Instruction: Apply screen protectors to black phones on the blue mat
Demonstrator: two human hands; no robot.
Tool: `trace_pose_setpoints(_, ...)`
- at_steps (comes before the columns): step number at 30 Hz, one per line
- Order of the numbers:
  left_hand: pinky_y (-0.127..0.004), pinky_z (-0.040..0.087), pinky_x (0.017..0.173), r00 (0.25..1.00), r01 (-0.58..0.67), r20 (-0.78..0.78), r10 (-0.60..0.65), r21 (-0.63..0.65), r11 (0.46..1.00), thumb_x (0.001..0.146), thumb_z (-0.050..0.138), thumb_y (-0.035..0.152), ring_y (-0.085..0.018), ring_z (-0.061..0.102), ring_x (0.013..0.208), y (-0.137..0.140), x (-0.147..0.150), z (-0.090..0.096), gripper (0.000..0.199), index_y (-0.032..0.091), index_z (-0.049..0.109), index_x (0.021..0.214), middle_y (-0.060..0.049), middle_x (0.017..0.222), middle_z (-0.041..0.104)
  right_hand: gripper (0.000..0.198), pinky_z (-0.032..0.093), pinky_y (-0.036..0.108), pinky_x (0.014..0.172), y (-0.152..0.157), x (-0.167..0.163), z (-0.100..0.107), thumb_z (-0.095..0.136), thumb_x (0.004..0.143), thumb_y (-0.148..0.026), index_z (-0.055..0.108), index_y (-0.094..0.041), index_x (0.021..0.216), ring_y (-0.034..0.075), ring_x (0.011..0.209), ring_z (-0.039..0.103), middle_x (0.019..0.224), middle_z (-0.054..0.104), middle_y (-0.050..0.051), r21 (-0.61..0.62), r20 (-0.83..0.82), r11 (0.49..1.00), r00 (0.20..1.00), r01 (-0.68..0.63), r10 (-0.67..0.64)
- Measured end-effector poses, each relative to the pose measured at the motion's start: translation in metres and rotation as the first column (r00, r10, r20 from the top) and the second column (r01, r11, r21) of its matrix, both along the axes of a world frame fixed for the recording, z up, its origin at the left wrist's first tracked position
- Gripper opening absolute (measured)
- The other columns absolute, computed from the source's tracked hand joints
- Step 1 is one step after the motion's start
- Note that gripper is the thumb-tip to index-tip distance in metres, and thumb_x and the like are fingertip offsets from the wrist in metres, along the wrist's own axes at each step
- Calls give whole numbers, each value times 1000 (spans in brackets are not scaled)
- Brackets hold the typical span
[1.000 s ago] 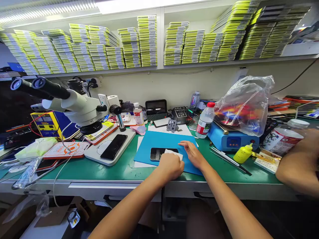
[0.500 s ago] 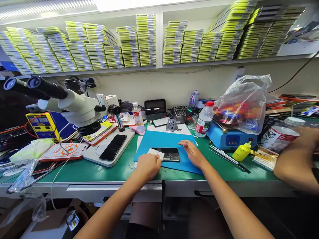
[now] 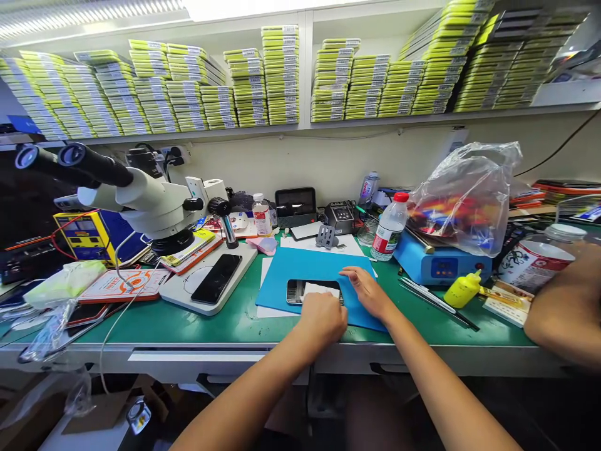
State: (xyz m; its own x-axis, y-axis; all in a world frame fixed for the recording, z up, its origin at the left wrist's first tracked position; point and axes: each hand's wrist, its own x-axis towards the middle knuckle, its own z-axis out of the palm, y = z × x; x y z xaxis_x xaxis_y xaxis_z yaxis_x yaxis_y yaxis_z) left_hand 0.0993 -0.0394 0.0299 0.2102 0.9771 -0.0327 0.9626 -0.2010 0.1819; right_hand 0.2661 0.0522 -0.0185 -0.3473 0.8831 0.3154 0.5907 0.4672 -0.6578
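A smartphone lies flat on a blue mat, its dark face up and showing the reflected shelf. My left hand is closed on a folded white wipe over the right part of the phone, covering that part from view. Just past the phone's right end, my right hand rests on the mat with its fingers stretched out and nothing in them; whether a fingertip touches the phone, I cannot tell.
Left of the mat, another black phone lies on a white plate under a microscope. On the right are tweezers, a yellow squeeze bottle, a red-capped bottle and a blue machine. Another person's arm reaches in at right.
My left hand has slid rightward along the phone with the wipe, uncovering the phone's left end. My right hand stays in about the same place beside it.
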Motion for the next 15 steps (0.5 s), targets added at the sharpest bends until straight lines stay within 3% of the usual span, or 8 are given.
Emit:
trace_pose_setpoints(3,-37,50,81,997,73,10,-73,22,997,97,42,32,-28,70,95,1,18,-1,37,13,73,104,-17,101,73,82,42,54,111,0,-1,0,18,90,-79,76,-24,110,33,124,58,126,66,14,3,13,1000,1000,2,-2)
trace_pose_setpoints(6,-37,50,78,996,87,-1,-87,32,996,97,42,32,-29,71,94,-1,13,-4,37,13,73,104,-17,99,73,83,41,53,112,-1,-1,0,18,90,-79,75,-23,110,33,126,57,127,66,15,-1,13,1000,1000,-4,4)
trace_pose_setpoints(15,-39,50,72,993,-50,-104,53,38,998,97,36,26,-32,71,89,-5,-63,-6,39,11,71,101,-18,94,74,74,42,53,112,-3,-1,3,22,94,-74,76,-26,110,32,124,58,127,65,13,-22,13,1000,1000,2,-2)
